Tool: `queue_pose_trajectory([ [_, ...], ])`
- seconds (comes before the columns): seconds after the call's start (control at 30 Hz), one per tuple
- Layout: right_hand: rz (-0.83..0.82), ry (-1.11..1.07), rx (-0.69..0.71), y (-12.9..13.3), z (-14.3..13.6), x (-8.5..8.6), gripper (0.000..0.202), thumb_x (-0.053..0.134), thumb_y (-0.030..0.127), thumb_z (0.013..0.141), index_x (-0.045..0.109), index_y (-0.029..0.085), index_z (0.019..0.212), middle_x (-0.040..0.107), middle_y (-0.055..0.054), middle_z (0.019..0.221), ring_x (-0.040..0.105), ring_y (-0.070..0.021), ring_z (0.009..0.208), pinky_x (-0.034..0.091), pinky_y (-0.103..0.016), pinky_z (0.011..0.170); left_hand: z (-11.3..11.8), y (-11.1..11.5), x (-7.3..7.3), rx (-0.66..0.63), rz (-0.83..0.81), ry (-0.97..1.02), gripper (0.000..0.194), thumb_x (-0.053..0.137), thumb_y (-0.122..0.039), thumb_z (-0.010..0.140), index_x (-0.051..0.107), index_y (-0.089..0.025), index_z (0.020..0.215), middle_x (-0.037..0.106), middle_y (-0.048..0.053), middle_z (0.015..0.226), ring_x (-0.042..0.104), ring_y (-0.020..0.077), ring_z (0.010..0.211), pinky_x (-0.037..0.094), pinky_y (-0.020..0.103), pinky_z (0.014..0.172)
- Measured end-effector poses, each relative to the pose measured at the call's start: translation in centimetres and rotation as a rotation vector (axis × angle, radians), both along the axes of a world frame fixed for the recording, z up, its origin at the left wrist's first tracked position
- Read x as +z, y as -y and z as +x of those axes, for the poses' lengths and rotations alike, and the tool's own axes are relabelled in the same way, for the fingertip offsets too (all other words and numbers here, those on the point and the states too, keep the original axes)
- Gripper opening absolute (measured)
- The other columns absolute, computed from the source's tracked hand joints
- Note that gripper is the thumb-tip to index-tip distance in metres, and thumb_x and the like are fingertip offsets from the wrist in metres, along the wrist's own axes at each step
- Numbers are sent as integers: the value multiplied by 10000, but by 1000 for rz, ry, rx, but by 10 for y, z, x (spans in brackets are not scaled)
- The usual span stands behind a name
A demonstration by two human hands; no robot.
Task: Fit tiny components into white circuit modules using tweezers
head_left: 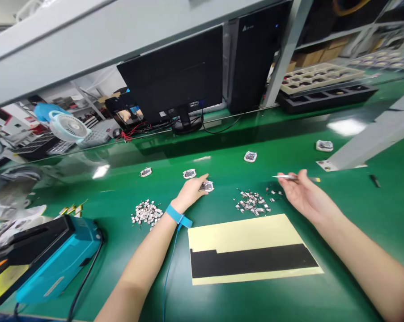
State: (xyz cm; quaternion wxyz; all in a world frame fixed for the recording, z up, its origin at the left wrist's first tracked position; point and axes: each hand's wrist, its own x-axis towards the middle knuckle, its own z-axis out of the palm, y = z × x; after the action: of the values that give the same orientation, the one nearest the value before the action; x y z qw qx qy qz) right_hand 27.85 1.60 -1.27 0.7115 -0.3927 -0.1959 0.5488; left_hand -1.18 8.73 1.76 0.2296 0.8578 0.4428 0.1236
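In the head view, my left hand [190, 192] is at a small white-framed module [207, 186] lying on the green table [242, 304], with thumb and fingers around its left side; I cannot tell if they are clamped on it. My right hand [302, 199] is closed around a slim pointed tool [289, 177], whose tip is directed to the left. Below my left hand, beside my blue wrist strap [176, 215], there is one heap of small pale pieces [146, 211]; a second heap [253, 203] lies between my two hands. Nearer to me is a yellow sheet [237, 233] bearing a black strip [252, 261]. Another similar module [189, 173] lies just behind the first one.
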Motion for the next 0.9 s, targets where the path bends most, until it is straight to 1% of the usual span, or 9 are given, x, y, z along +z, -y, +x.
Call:
queue_pose_trajectory([
  [0.07,-5,7,13,5,-8,6,162,694,320,638,599,190,660,654,-31,758,628,-123,797,541,-142,699,5,5,-4,51,35,24,587,616,-120,668,396,-120,1213,574,137,1112,516,281,1047,397,422,893],
  [0.17,13,75,105,19,-26,18,193,717,278,610,595,206,741,657,-17,856,600,-128,906,490,-162,820,13,24,-8,74,11,181,589,612,-146,680,370,-169,1217,595,89,1071,560,227,982,436,383,869],
  [0.3,66,289,363,41,-51,33,136,655,253,689,563,213,780,656,-25,916,614,-152,876,498,-265,808,24,65,-14,17,-141,486,606,597,-142,688,321,-213,1224,593,43,1047,581,153,933,479,292,829],
  [0.37,90,438,471,50,-60,37,99,630,217,713,562,203,784,658,-35,915,614,-168,876,497,-303,802,29,82,-19,8,-188,567,627,600,-153,689,295,-218,1233,587,50,1063,572,152,956,471,294,846],
  [0.43,110,587,515,57,-65,40,95,611,178,724,567,199,805,658,-38,916,606,-174,898,488,-320,815,32,93,-23,-3,-231,612,655,615,-191,687,273,-223,1245,585,63,1075,565,165,978,459,313,864],
  [0.57,204,824,487,64,-69,43,127,589,129,728,560,210,821,656,-28,926,602,-172,915,504,-309,795,30,98,-24,-51,-299,604,728,648,-270,669,238,-234,1270,591,73,1088,568,181,986,449,325,868],
  [0.7,330,998,467,69,-70,41,204,565,72,734,551,235,855,659,-16,928,617,-160,882,535,-268,727,25,98,-19,-118,-241,596,727,653,-301,661,254,-241,1266,606,68,1076,584,189,966,450,327,859],
  [0.83,478,1135,535,73,-67,35,294,520,36,754,536,251,953,613,-40,1040,571,-179,977,506,-315,798,26,98,-20,-162,-144,613,693,660,-306,654,296,-227,1238,620,68,1051,599,183,936,466,317,833],
  [0.9,576,1197,591,76,-65,36,354,502,23,759,519,259,1023,585,-46,1092,534,-195,1033,486,-352,831,27,97,-20,-174,-107,627,616,661,-303,654,368,-210,1188,629,72,1030,598,179,929,474,306,815],
])
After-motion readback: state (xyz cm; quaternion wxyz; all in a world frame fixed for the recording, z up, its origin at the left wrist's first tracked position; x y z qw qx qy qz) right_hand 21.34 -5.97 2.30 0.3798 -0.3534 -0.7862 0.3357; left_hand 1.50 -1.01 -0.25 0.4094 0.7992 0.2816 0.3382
